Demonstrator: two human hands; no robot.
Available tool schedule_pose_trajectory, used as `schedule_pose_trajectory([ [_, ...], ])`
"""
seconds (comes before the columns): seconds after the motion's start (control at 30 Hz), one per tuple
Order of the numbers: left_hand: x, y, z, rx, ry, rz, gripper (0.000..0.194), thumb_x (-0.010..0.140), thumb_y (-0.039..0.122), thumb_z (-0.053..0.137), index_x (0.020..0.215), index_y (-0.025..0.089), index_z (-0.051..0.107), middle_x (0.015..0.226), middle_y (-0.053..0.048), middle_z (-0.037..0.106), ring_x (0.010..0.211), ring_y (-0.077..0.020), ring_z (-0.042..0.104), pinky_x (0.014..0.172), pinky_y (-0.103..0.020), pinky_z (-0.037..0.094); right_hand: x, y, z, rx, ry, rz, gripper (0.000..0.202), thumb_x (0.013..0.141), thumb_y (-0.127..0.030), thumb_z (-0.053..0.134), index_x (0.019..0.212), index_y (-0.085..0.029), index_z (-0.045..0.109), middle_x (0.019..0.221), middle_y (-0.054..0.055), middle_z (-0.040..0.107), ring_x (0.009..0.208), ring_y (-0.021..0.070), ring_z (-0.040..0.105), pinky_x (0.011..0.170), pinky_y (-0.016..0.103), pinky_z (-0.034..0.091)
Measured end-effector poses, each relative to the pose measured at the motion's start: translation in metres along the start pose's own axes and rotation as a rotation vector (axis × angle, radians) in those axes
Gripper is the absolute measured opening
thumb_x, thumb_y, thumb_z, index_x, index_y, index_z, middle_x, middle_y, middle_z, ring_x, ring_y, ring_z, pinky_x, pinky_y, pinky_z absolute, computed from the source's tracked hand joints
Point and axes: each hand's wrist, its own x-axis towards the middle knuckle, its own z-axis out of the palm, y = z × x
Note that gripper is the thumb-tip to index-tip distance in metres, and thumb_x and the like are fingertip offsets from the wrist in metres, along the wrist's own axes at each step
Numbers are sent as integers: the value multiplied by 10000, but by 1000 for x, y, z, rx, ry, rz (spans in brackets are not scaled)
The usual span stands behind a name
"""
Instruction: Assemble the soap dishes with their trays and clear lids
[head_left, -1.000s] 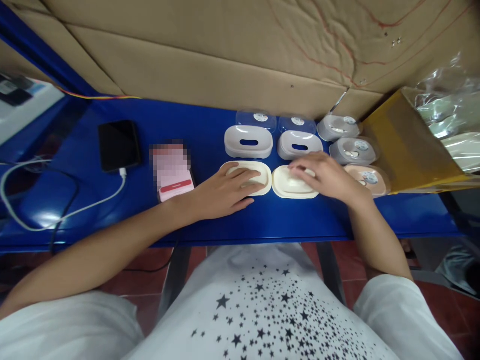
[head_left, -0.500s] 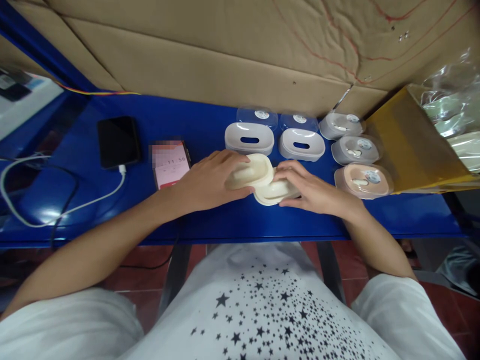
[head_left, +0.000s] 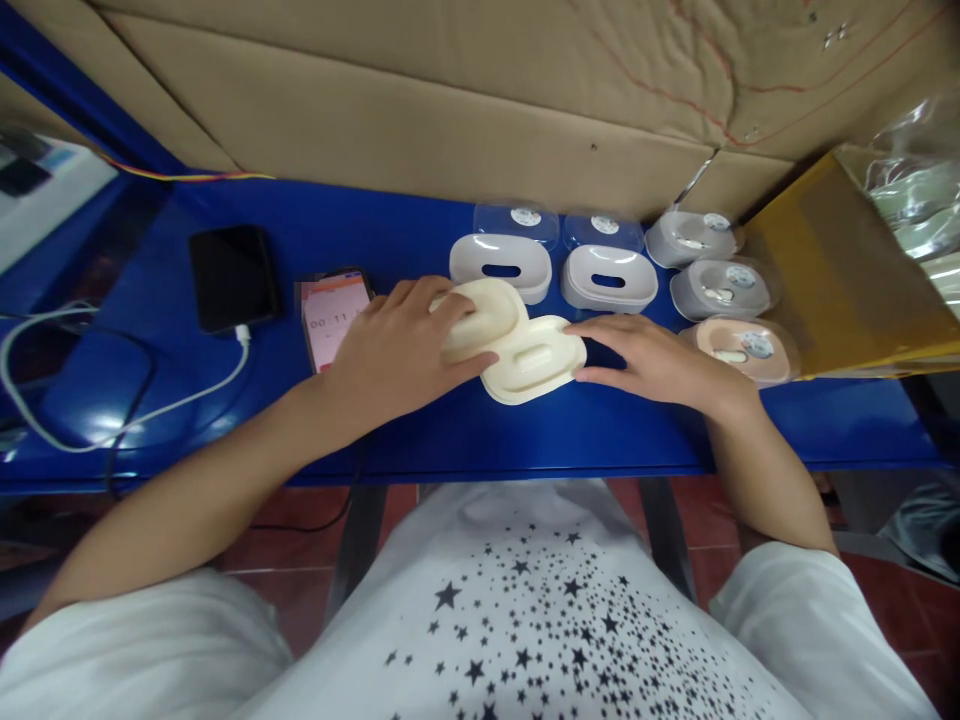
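My left hand (head_left: 416, 345) is wrapped round a cream oval plastic piece (head_left: 491, 312), which partly overlaps a second one. That second cream piece (head_left: 534, 362), with a raised oblong middle, lies in front and to the right. The thumb and a finger of my right hand (head_left: 637, 358) pinch its right edge. Behind them stand two white oval containers with oblong slots, the left one (head_left: 525, 260) and the right one (head_left: 619, 270). Clear lids (head_left: 491, 222) with round stickers lie behind these.
Three lidded containers stand at the right, the nearest peach (head_left: 772, 345), beside a cardboard box (head_left: 825, 270) holding plastic-wrapped pieces. At the left are a phone (head_left: 334, 305), a black device (head_left: 232, 275) and a white cable (head_left: 195, 402).
The left cream piece has moved slightly left and up. The other has turned and is more exposed, and my right hand has shifted right to its edge.
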Motion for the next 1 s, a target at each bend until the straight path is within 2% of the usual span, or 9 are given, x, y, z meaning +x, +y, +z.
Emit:
schedule_pose_trajectory([
  [0.07, -1, -2, -5, 63, -37, -33, 446, 1058, 516, 658, 1395, 224, 660, 1548, -169, 634, 1347, -430, 649, 1010, -553, 613, 0, 1, -2, -41, 16, 13, 485, 1131, -581, 580, 1425, -233, 746, 1380, 142, 796, 1275, 351, 759, 1133, 557, 586],
  [0.13, -1, -2, -8, 117, -77, -60, 455, 1039, 483, 660, 1402, 208, 656, 1556, -187, 623, 1319, -448, 670, 972, -562, 623, 1, 2, -4, -126, 86, 60, 464, 1157, -550, 509, 1337, -218, 778, 1373, 164, 783, 1297, 362, 738, 1126, 567, 571],
  [0.23, -1, 0, -12, 190, -156, -67, 487, 1027, 422, 654, 1420, 135, 651, 1587, -238, 590, 1320, -478, 679, 996, -614, 623, 2, 7, -4, -275, 198, 186, 494, 1168, -408, 414, 1548, -201, 651, 1643, 208, 621, 1530, 399, 582, 1215, 625, 488],
  [0.3, -1, 0, -15, 201, -203, -38, 513, 1028, 405, 653, 1448, 111, 634, 1621, -244, 566, 1372, -479, 654, 1047, -637, 611, 1, 16, -4, -341, 196, 269, 558, 1141, -295, 385, 1668, -176, 528, 1724, 214, 546, 1592, 402, 522, 1265, 658, 430],
  [0.4, -3, -1, -18, 167, -221, 21, 534, 999, 385, 684, 1451, 107, 621, 1642, -238, 559, 1420, -480, 627, 1102, -658, 585, 0, 30, -5, -398, 130, 336, 543, 1096, -264, 452, 1609, -166, 599, 1621, 207, 657, 1499, 429, 611, 1250, 704, 422],
  [0.5, -8, -1, -18, 120, -219, 102, 500, 992, 375, 667, 1408, 98, 638, 1615, -252, 586, 1394, -487, 641, 1103, -676, 576, -1, 38, -9, -408, 147, 357, 477, 1099, -359, 494, 1495, -194, 703, 1491, 194, 749, 1372, 464, 682, 1169, 728, 464],
  [0.73, -15, -3, -7, 144, -191, 146, 465, 973, 357, 654, 1382, 138, 682, 1587, -264, 608, 1370, -503, 655, 1094, -716, 556, -1, 7, -16, -228, 213, 167, 495, 1160, -500, 417, 1503, -266, 688, 1464, 132, 760, 1331, 412, 679, 1175, 647, 433],
  [0.9, -8, -2, 1, 80, -129, 117, 569, 1064, 308, 559, 1591, 95, 557, 1687, -310, 504, 1503, -526, 568, 1168, -732, 505, -7, -16, -12, -108, 89, -17, 420, 1170, -407, 466, 1532, -324, 663, 1429, 101, 761, 1315, 354, 670, 1202, 602, 377],
  [1.0, -4, 3, 2, -9, -75, 130, 566, 1089, 259, 530, 1637, 118, 510, 1683, -281, 529, 1485, -490, 599, 1163, -693, 533, -11, -22, -7, -93, 8, -43, 426, 1140, -380, 557, 1554, -332, 643, 1459, 114, 727, 1333, 358, 648, 1209, 617, 378],
])
